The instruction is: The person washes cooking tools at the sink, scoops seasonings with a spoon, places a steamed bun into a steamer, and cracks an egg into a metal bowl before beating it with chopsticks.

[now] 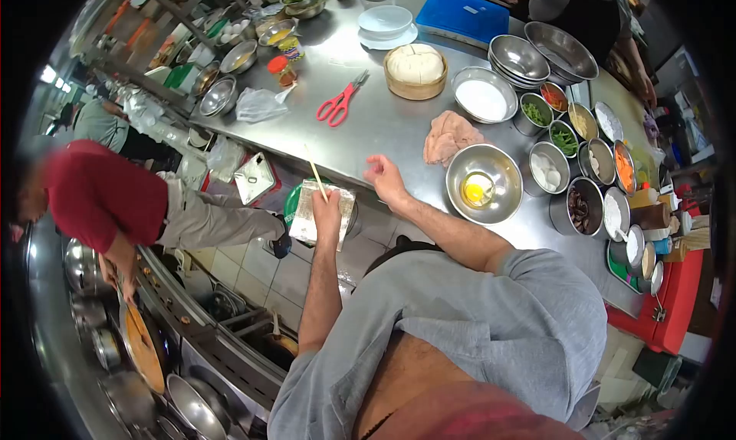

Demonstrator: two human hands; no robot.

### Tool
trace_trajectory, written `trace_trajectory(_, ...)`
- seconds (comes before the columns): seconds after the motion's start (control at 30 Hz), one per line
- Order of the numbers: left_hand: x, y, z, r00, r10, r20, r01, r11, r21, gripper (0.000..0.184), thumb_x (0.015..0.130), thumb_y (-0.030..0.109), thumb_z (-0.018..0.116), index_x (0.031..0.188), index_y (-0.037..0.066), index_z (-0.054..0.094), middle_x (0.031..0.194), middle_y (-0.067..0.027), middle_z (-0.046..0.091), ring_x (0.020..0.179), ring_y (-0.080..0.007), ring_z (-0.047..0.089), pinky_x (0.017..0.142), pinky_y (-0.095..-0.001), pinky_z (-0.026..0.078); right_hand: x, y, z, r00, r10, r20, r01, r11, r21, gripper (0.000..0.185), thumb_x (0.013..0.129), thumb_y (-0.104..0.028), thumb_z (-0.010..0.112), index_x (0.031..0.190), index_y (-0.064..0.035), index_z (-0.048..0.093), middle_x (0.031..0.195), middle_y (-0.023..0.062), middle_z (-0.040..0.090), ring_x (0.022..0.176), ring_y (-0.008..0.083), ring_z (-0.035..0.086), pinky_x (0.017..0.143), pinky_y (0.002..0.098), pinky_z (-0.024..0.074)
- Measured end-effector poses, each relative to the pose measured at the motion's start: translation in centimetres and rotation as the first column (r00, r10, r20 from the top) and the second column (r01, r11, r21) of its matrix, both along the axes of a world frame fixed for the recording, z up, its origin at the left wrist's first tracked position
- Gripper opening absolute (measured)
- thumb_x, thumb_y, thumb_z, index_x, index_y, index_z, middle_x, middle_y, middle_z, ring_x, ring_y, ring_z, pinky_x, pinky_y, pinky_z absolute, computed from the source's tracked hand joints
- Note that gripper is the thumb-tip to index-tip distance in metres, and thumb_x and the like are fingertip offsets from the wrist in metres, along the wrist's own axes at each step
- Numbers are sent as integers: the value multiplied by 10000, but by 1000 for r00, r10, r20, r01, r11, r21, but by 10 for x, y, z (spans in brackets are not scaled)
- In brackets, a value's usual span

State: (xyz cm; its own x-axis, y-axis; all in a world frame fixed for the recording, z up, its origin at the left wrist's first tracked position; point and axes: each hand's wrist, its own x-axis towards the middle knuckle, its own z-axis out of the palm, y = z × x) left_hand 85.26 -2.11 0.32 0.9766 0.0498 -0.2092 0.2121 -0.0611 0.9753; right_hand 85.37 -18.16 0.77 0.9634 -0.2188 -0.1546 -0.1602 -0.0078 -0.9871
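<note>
My left hand (328,215) is closed around pale, thin chopsticks (316,172) that point up toward the counter. Below that hand is a worn, light-coloured square surface (303,224) with a green rim (292,202) beside it; whether the hand touches it I cannot tell. Over the counter's front edge, my right hand (387,181) is held with its fingers apart and nothing in them. To its right, a steel bowl (500,204) contains a raw egg (477,188). A crumpled pinkish cloth (451,137) lies just behind the bowl.
On the steel counter (291,141) lie red-handled scissors (337,106) and a bamboo steamer (415,90) of white dough. A bowl of white powder (483,96) and several ingredient tins (567,137) stand right. A co-worker in red (107,187) works left at the stove; another person (571,14) stands opposite.
</note>
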Motion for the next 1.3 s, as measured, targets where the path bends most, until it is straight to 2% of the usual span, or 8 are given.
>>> trace_trajectory(0.1,52,-31,-13,992,-28,123,10,990,144,272,787,163,634,880,76,394,707,0,395,544,-68,367,430,-208,288,42,-14,2,978,-205,38,205,979,11,287,746,-69,619,1018,-53,530,800,12,474,746,116,448,685,252,396)
trace_trajectory(0.17,80,-55,-2,998,-68,8,67,997,49,354,766,205,666,915,23,401,805,-50,431,714,-128,418,639,-279,384,62,-23,8,909,-418,-2,416,906,79,274,731,-34,580,998,-35,517,795,47,502,719,141,491,634,293,425)
trace_trajectory(0.37,163,-121,7,979,-196,59,188,976,109,422,706,228,719,902,13,414,807,-69,438,716,-162,439,637,-305,398,126,-80,-1,640,-760,114,765,644,-2,156,765,-34,540,921,-27,544,791,65,510,707,168,506,633,299,430)
trace_trajectory(0.47,203,-130,3,930,-240,280,135,928,347,412,691,228,723,882,3,435,805,-92,460,724,-206,468,648,-340,413,134,-107,5,622,-706,338,782,544,-303,152,777,-25,525,917,-39,583,838,105,525,751,227,528,659,335,439)
trace_trajectory(0.67,234,-143,14,928,-336,162,279,914,296,400,708,250,705,877,-4,446,839,-110,483,761,-215,494,681,-351,424,146,-130,29,742,-460,487,656,351,-668,303,754,-22,521,1023,-126,614,853,123,478,812,280,499,686,389,430)
trace_trajectory(1.0,238,-140,5,912,-387,139,344,903,259,397,708,243,703,875,-9,446,818,-108,486,735,-202,497,653,-342,428,154,-138,43,836,-393,383,496,245,-833,305,697,-2,530,963,-119,624,872,124,463,812,287,493,684,388,423)
trace_trajectory(1.17,236,-159,24,911,-386,144,342,904,256,435,685,243,719,885,-19,435,894,-135,449,803,-226,468,712,-350,415,153,-157,37,746,-555,369,619,370,-693,301,730,-14,487,1020,-28,564,961,179,488,890,336,510,801,403,425)
trace_trajectory(1.3,231,-194,36,910,-362,203,320,923,212,544,634,260,743,931,-36,398,999,-170,377,938,-256,406,802,-358,390,164,-167,52,790,-604,110,444,438,-782,315,736,-74,516,1040,-2,557,1006,255,538,941,385,538,813,400,443)
